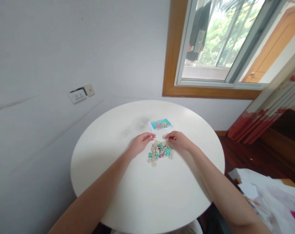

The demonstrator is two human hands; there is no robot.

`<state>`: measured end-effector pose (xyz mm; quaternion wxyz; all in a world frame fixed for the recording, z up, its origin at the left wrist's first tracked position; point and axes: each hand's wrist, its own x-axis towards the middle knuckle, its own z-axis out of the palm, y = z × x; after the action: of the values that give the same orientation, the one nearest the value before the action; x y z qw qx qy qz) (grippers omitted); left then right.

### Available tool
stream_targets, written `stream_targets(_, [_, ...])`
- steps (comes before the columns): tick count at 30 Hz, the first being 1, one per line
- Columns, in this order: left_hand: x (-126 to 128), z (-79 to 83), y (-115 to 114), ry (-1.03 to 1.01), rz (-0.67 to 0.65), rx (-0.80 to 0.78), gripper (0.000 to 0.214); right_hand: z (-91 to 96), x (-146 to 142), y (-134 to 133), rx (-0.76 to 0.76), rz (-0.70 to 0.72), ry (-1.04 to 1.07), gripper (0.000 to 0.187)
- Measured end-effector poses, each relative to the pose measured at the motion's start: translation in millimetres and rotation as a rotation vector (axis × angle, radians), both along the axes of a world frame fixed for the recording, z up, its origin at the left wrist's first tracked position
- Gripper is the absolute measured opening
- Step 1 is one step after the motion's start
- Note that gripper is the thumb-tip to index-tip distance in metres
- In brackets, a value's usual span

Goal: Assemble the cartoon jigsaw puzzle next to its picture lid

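Note:
A loose heap of jigsaw puzzle pieces [159,152], some teal or pink and others plain beige backs, lies on the white round table [142,191]. At the heap's upper left is my left hand [141,142], its fingers curled and thumb close to the fingertips. Something small and pale shows there, too small to make out. My right hand [178,140] bends over the heap's upper right edge, fingers closed at a pale jigsaw puzzle piece [164,136]. Just beyond both hands lies a teal picture card [160,124] with cartoon figures.
A wall with a socket [78,96] stands behind the table's left side. The wood-framed window [210,42] is at the back right, beside a red and cream curtain [261,113]. White plastic bags [271,195] lie right of the table.

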<state>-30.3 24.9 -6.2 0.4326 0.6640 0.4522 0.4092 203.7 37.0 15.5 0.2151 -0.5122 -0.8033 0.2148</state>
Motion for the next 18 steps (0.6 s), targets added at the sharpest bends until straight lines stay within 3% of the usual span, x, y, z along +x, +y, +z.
stream_targets(4, [-8.5, -2.1, 5.8, 0.004, 0.017, -0.057, 0.042, -8.1, 18.4, 1.0, -0.077, 0.083, 0.110, 0.026])
stream_targets(9, [-12.1, -2.5, 5.1, 0.082, -0.089, -0.049, 0.039, -9.8, 22.3, 3.5, -0.106, 0.169, 0.134, 0.020])
stream_targets(14, [-15.1, -0.6, 3.2, 0.051, -0.147, -0.077, 0.040, -8.0, 11.2, 0.0, 0.023, 0.133, 0.127, 0.020])
stream_targets(18, [-16.2, 0.7, 2.7, 0.050, -0.167, -0.064, 0.037, -3.3, -5.5, -13.5, 0.174, 0.327, 0.159, 0.016])
